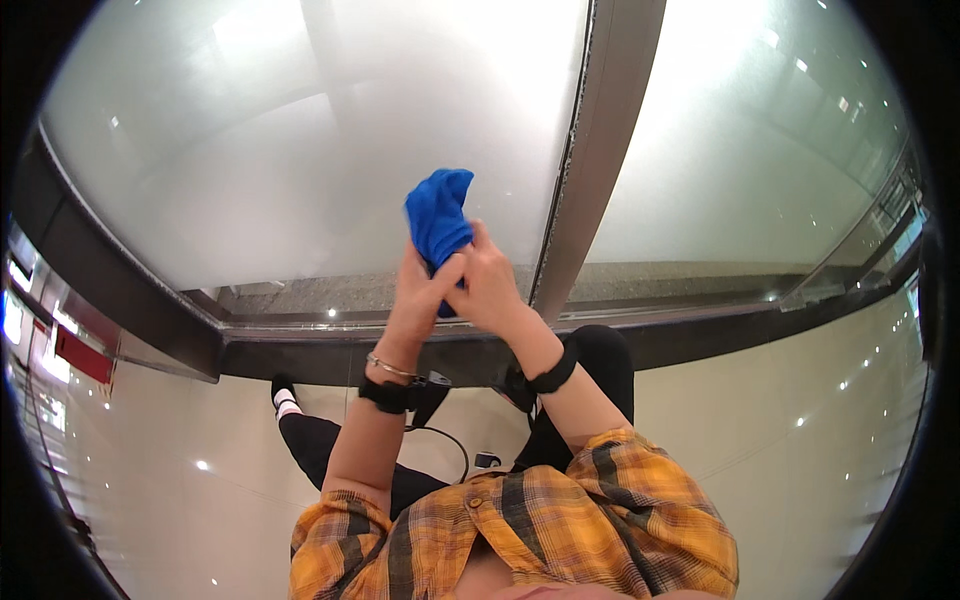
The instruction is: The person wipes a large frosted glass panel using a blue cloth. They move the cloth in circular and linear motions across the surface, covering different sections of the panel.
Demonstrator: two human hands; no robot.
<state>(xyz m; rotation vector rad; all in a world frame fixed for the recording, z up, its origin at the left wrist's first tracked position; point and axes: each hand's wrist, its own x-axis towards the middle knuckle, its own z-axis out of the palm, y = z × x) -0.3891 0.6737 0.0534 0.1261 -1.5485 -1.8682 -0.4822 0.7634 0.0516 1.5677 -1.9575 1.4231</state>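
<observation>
Both of my hands are closed around a bunched blue cloth [439,210], held up in front of a frosted glass panel [247,187]. My left hand [420,296] grips its lower part from the left side. From the right, my right hand [491,281] clasps the same cloth, its fingers folded against it. The cloth's loose upper end sticks out beyond my fingers, and a small bit shows below, between my palms. Whether the cloth touches the glass I cannot tell.
A metal upright [607,157] divides the left panel from a second glass panel [750,172]. Along the bottom runs a dark frame rail [300,360]. Glossy floor tiles [757,442] lie below. A dark cable [457,439] hangs between my arms. To the far left is a red object [82,356].
</observation>
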